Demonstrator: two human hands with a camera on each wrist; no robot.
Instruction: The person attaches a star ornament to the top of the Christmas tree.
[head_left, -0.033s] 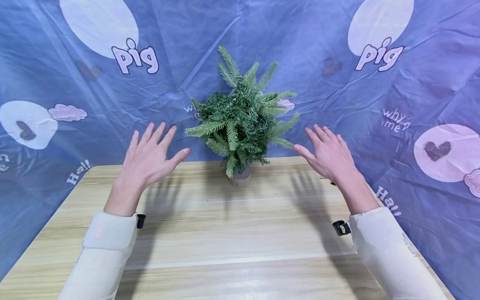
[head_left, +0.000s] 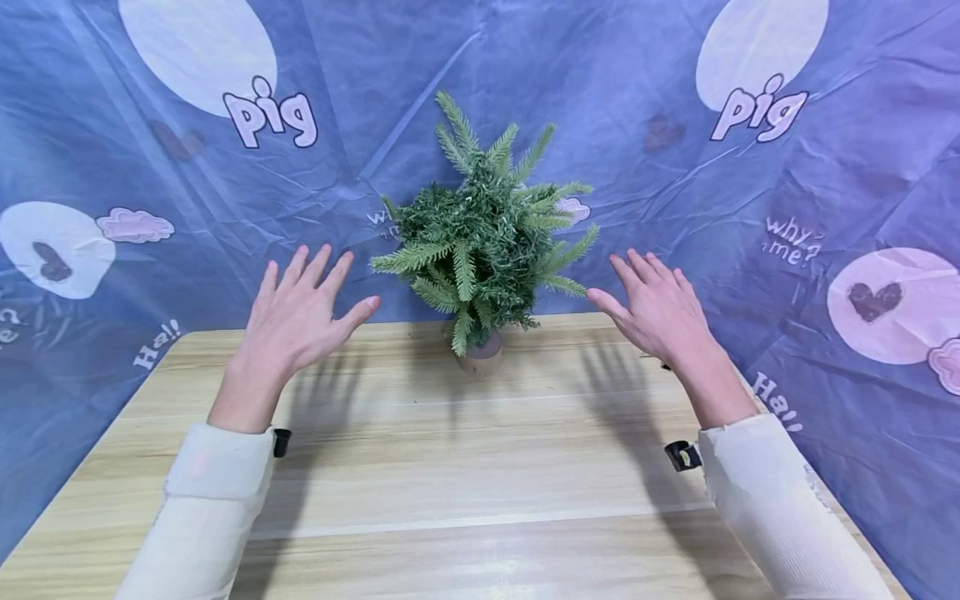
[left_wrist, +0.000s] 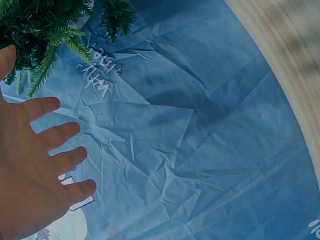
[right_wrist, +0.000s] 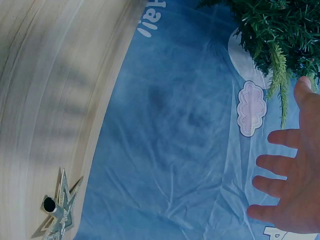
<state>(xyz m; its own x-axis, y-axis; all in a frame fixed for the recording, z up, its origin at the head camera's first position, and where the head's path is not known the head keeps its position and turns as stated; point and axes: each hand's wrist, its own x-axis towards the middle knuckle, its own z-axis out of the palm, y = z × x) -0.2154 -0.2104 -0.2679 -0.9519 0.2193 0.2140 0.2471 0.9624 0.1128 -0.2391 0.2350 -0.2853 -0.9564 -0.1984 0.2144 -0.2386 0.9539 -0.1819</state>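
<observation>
A small artificial Christmas tree (head_left: 480,242) with a round wooden-looking base (head_left: 482,357) stands upright near the table's back edge. To its left, my left hand (head_left: 296,321) hovers above the table, fingers straight and spread, holding nothing. My right hand (head_left: 660,312) is held likewise on the other side, its thumb near the lower right branches; contact cannot be told. Both wrist views show green branches beyond the thumbs. A silvery star ornament (right_wrist: 61,215) with a short tube lies on the table in the right wrist view. The right hand mostly hides it from the head view.
The light wooden table (head_left: 480,475) spreads out in front of the tree. Blue printed cloth (head_left: 360,100) hangs close behind the table and along its sides. A dark strap piece (head_left: 682,456) sticks out at the right cuff, another (head_left: 282,442) at the left.
</observation>
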